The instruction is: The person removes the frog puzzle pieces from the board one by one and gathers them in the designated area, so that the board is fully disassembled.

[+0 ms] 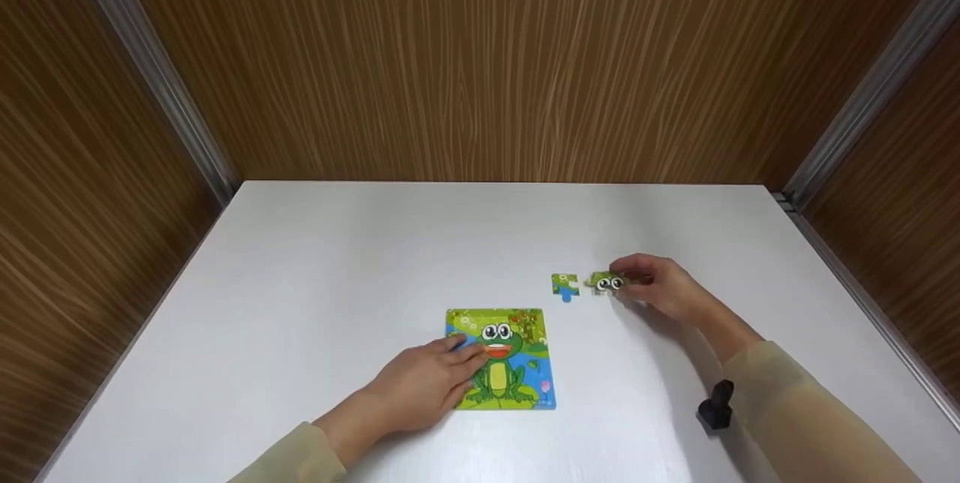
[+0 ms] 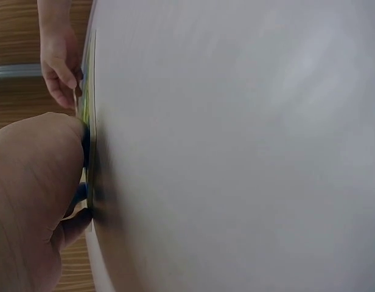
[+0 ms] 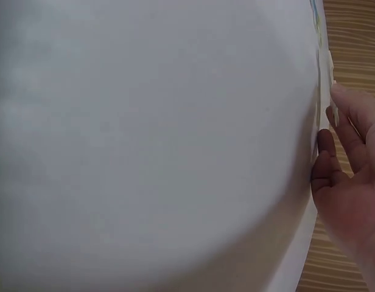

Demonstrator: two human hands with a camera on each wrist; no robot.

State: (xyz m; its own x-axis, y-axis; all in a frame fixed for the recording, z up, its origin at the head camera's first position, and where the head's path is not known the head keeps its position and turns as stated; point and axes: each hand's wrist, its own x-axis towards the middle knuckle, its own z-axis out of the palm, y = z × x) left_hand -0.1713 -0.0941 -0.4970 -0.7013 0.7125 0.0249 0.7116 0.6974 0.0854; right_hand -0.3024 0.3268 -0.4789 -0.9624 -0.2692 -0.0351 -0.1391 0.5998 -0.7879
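A square frog puzzle board (image 1: 525, 385) lies flat on the white table. My left hand (image 1: 427, 385) rests on the left side of the board, its fingertips over the frog picture; the left wrist view shows the same hand (image 2: 35, 188) against the board's edge. To the board's upper right, my right hand (image 1: 667, 288) pinches a puzzle piece (image 1: 605, 283) printed with the frog's eyes. Seen edge-on in the right wrist view, the piece is thin, with the thumb and fingers of my right hand (image 3: 358, 152) around it. A green and blue puzzle piece (image 1: 564, 285) lies just left of it.
A small black object (image 1: 716, 406) stands on the white table (image 1: 337, 258), beside my right sleeve. Wood-grain panels (image 1: 480, 63) with metal corner strips enclose the table at the back and both sides.
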